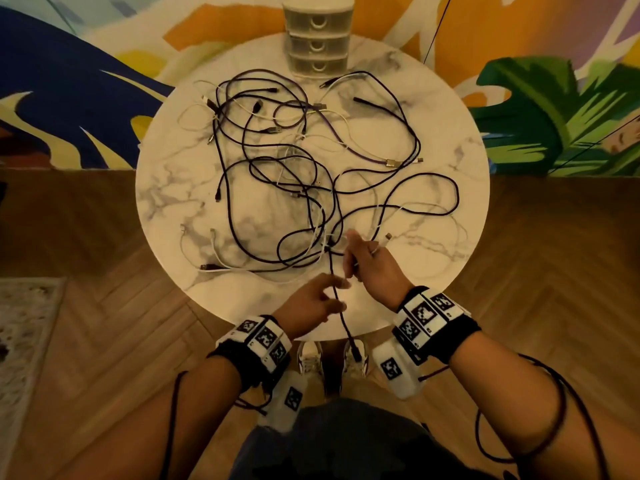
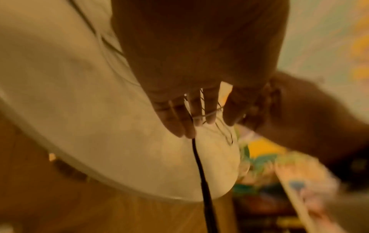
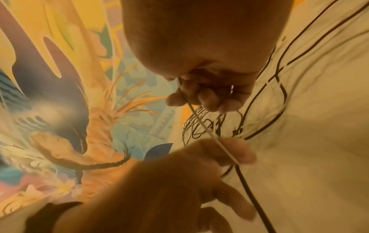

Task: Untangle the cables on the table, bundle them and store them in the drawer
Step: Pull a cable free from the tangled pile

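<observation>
One round table [image 1: 180,202], one three-drawer unit [image 1: 317,39], two hands, many tangled cables [image 1: 277,161].

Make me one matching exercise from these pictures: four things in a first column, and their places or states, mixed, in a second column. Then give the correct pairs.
Things:
1. drawer unit
2. black cable
3. right hand
4. left hand

Places or states:
A. hangs over the table's near edge
B. grips a thin white cable
C. stands at the table's far edge
D. fingers touching the black cable

Pairs: 1-C, 2-A, 3-B, 4-D

A glossy marble-patterned table top [image 1: 166,188] is seen; the drawer unit [image 1: 317,39] looks translucent plastic, the floor [image 1: 69,216] is laid in matt wood herringbone.
</observation>
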